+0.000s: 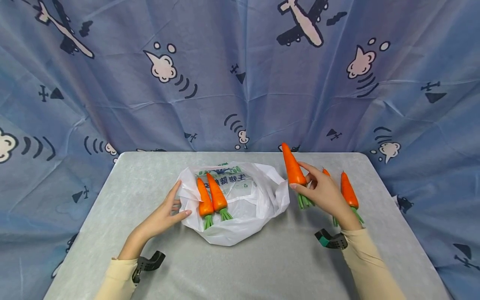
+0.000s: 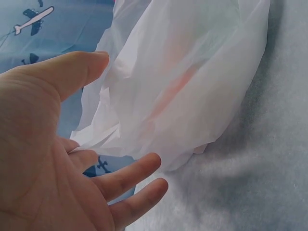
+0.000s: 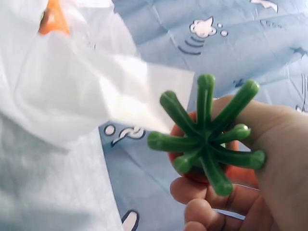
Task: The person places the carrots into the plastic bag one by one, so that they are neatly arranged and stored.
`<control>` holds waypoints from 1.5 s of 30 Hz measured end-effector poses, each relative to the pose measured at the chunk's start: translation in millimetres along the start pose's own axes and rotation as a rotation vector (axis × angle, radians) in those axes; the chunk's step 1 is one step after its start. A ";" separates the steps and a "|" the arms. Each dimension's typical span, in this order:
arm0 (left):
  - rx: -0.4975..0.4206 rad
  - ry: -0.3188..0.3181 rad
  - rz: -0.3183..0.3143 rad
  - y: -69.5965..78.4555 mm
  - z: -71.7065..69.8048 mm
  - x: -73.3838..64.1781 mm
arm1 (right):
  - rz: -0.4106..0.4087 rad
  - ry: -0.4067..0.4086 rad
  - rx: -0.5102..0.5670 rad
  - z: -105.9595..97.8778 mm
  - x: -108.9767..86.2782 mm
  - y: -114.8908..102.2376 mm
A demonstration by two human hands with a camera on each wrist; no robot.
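A white plastic bag [image 1: 240,229] lies on the table with its mouth spread wide. Inside, toward its left side, two orange carrots with green stem ends rest side by side, the left carrot [image 1: 204,201] and the right carrot [image 1: 217,193]. My left hand [image 1: 165,214] is at the bag's left edge, fingers mostly extended; in the left wrist view the bag's rim is caught at its fingers. Just right of the bag my right hand [image 1: 320,189] grips another carrot [image 1: 293,166], tip up and stems [image 3: 207,137] down, thumb and fingers around its thick end.
Farther right, a carrot [image 1: 348,191] lies on the grey table [image 1: 270,266], and one more carrot [image 1: 326,171] is partly hidden behind my right hand. A blue curtain [image 1: 225,83] with airplane prints hangs beyond the table's back edge.
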State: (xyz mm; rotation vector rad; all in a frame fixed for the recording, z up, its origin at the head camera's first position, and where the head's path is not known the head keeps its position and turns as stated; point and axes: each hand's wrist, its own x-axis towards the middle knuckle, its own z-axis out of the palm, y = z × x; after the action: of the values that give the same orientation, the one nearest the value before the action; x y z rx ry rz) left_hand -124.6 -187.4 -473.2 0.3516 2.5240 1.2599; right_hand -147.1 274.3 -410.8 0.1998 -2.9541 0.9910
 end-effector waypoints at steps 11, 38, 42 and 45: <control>-0.007 0.004 -0.003 -0.2 1.4 -0.4 | -0.081 -0.007 0.061 2.2 -3.5 -31.3; -0.003 0.008 0.001 -2.3 3.0 1.8 | -0.175 -0.148 0.120 40.0 -9.2 -76.3; -0.005 0.004 0.000 -2.3 3.1 1.7 | -0.198 -0.167 0.107 48.0 -9.3 -80.2; -0.005 0.002 -0.004 -2.4 3.1 1.5 | -0.222 -0.173 0.097 53.8 -9.5 -81.5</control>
State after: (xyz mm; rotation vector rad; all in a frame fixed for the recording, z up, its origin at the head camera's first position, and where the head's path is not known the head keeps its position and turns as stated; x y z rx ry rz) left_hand -125.0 -186.0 -477.2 0.3443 2.5220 1.2652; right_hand -126.2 178.6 -405.4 0.6309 -2.9469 1.1379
